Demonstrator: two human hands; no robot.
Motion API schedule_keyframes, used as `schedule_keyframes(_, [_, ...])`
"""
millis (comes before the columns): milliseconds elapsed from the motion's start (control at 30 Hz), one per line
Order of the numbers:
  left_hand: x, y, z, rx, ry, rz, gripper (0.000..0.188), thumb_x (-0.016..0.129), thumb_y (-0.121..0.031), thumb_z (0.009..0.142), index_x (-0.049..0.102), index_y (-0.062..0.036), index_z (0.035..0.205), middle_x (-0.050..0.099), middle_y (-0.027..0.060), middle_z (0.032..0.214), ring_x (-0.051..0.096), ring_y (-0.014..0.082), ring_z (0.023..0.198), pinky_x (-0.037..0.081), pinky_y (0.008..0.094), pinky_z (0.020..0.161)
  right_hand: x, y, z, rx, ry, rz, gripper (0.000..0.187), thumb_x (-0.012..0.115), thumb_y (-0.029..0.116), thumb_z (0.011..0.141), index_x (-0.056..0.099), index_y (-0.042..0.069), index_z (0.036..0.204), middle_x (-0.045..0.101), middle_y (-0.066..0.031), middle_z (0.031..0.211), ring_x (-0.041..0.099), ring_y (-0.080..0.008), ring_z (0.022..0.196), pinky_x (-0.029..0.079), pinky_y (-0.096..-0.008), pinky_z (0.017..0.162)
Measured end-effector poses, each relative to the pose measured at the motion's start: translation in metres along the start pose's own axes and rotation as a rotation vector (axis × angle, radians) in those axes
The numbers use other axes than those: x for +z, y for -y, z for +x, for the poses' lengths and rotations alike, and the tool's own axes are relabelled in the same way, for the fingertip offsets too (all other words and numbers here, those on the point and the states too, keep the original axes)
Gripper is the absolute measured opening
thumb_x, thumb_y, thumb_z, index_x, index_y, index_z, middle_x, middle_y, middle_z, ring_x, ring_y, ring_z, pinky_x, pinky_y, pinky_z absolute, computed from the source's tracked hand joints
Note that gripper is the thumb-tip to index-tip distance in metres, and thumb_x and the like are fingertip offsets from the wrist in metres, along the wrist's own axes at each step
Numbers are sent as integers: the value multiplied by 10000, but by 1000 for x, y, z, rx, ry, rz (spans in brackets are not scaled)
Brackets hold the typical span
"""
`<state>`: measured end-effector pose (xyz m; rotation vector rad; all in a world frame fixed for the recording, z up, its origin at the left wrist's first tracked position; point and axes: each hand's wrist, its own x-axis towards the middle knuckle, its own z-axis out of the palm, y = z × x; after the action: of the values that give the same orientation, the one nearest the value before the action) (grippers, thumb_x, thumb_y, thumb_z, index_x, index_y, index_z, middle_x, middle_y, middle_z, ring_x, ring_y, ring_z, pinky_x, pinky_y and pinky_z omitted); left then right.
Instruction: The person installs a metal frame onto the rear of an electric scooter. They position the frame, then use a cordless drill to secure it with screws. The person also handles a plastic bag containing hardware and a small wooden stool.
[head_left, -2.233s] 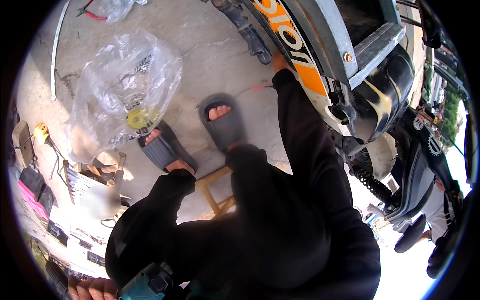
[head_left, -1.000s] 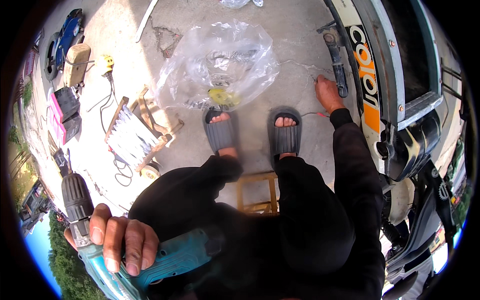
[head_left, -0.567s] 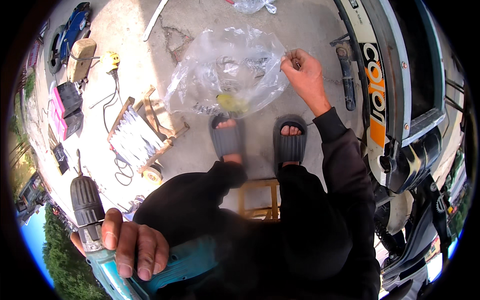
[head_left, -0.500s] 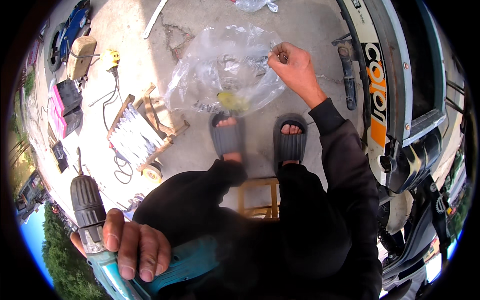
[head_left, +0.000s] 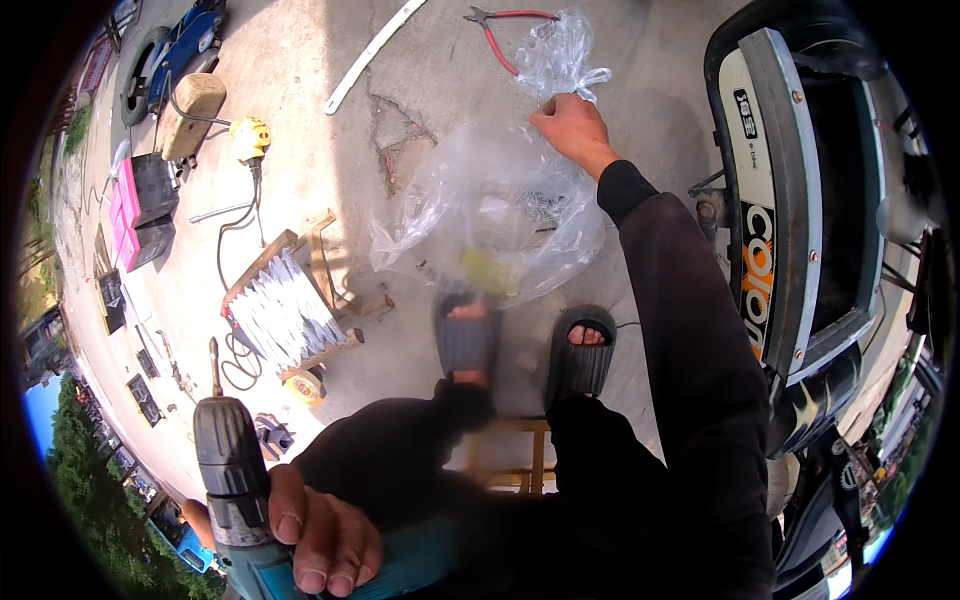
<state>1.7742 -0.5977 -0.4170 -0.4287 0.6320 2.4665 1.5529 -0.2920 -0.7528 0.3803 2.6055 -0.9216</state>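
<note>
My left hand is wrapped round a teal power drill at the lower left; its black chuck carries a bit pointing away from me. Out in front, my right hand is closed, knuckles up, with its fingertips hidden. It hovers at the far right edge of a large clear plastic bag on the ground, which has small dark metal pieces and something yellow in it. Just beyond the hand lies a smaller knotted plastic bag. Red-handled cutting pliers rest beside that bag.
Left of the bag stands a wooden frame wound with white cord. Farther left are a yellow socket block and a pink and black toolbox. A vehicle's pale panel rises at the right. My sandalled feet sit close to the bag.
My right hand has reached farther away, from over the large bag to beside the smaller knotted one. The view has tilted up, bringing the pliers into sight. My left hand keeps the drill.
</note>
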Motion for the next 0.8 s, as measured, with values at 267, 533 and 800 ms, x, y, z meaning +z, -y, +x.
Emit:
schedule_keyframes(267, [8, -8, 7, 40, -128, 28, 706, 272, -714, 988, 516, -68, 1132, 686, 128, 835, 698, 314, 760, 514, 466, 681, 0, -3, -16, 77, -182, 341, 434, 581, 336, 912, 644, -16, 1159, 700, -237, 1096, 662, -376, 1071, 514, -434, 912])
schedule_keyframes(533, [23, 20, -6, -49, 245, 193, 584, 373, -641, 1006, 413, -75, 1140, 560, 92, 868, 569, 260, 709, 515, 407, 664, -149, 58, -255, -209, 206, 1034, 301, 416, 12, 926, 599, -78, 1148, 649, -110, 927, 652, -182, 809, 533, -313, 686])
schedule_keyframes(800, [32, 73, 50, -630, 1053, 317, 518, 462, -570, 987, 546, -116, 1220, 601, 74, 1035, 530, 295, 897, 418, 477, 852, -223, 53, -613, -476, -846, 464, 669, 521, -38, 907, 265, -1, 1525, 714, -149, 908, 685, -280, 848, 505, -328, 821])
